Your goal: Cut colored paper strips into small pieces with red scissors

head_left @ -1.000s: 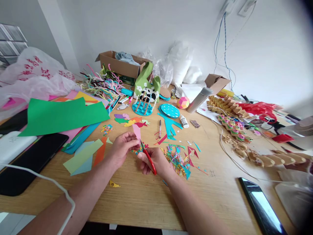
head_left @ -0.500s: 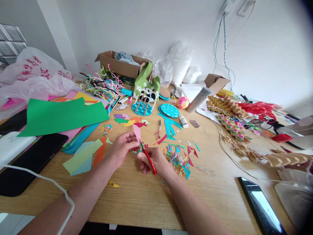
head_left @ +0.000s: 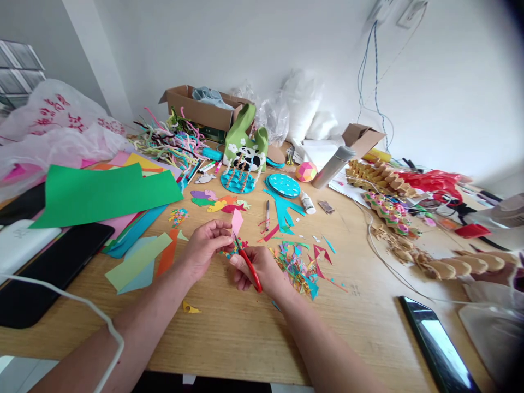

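My left hand [head_left: 209, 244] pinches a small piece of pink paper [head_left: 237, 221] between thumb and fingers. My right hand [head_left: 260, 268] is closed around red-handled scissors [head_left: 249, 266], whose blades point up and left to the lower edge of the pink paper. Whether the blades are parted is too small to tell. Just beyond my hands lie several colourful paper fish [head_left: 223, 204]. Tiny bits of coloured paper [head_left: 239, 248] lie partly hidden behind my hands. Beside my right hand is a heap of coloured paper offcuts [head_left: 297, 265].
Large green paper [head_left: 102, 194] tops a stack of coloured sheets at left. A pen [head_left: 267, 215], glue bottle [head_left: 308, 202] and blue round discs [head_left: 282, 185] lie further back. A grey flask [head_left: 333, 166] stands back right. A phone [head_left: 436, 341] lies front right, near a white cable.
The pink paper has turned and shifted slightly right in my left hand. Both hands stay in nearly the same place. At the far right, the row of tan curved pieces has shifted a little.
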Tool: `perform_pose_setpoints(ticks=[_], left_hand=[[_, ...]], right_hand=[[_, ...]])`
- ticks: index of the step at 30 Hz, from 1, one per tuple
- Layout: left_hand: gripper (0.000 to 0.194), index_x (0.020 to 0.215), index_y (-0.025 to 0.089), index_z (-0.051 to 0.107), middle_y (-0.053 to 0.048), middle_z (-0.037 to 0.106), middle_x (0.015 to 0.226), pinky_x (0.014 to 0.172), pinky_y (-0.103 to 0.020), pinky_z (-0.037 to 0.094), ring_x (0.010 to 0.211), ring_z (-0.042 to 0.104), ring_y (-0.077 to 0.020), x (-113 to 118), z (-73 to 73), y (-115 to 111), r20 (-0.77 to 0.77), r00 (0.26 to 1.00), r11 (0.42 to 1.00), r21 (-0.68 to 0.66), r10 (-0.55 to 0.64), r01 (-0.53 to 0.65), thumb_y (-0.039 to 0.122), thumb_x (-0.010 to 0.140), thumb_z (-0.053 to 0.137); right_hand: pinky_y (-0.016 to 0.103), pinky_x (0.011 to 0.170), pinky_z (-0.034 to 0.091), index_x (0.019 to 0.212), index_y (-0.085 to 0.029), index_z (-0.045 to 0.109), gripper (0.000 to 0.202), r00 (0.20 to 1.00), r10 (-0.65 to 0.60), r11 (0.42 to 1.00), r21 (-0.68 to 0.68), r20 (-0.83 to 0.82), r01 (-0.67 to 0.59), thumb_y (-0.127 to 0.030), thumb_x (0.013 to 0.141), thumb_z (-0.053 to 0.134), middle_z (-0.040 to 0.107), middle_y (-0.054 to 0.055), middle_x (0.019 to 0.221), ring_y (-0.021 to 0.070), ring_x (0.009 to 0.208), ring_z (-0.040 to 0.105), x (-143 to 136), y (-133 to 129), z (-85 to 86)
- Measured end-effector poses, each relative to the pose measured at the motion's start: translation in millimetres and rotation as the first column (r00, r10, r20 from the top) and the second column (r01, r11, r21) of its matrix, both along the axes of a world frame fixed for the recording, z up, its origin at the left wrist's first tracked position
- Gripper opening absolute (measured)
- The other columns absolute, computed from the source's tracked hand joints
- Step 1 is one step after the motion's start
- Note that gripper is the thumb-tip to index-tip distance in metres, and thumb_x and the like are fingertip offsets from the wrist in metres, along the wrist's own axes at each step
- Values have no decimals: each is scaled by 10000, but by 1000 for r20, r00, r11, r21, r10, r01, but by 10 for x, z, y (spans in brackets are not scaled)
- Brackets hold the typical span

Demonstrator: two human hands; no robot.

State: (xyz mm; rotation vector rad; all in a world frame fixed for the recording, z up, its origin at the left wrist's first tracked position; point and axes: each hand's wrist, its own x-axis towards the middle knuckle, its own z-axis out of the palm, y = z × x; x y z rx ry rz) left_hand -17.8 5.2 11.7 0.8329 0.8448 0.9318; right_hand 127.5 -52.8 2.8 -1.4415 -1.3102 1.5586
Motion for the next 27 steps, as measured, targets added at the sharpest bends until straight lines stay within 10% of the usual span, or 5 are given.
perform_pose_setpoints(ticks=[27], left_hand=[[343, 868, 145, 612, 13, 625, 660, 606, -239, 468, 610, 595, -117, -7, 20, -4, -1, 1000, 998, 52, -22, 22, 130, 548, 734]], right_hand=[[184, 353, 422, 625, -117, 582, 545, 1000, 2, 1000, 5, 20, -2, -656, 636, 661, 612, 26, 496, 117, 387, 572, 8, -6, 50]])
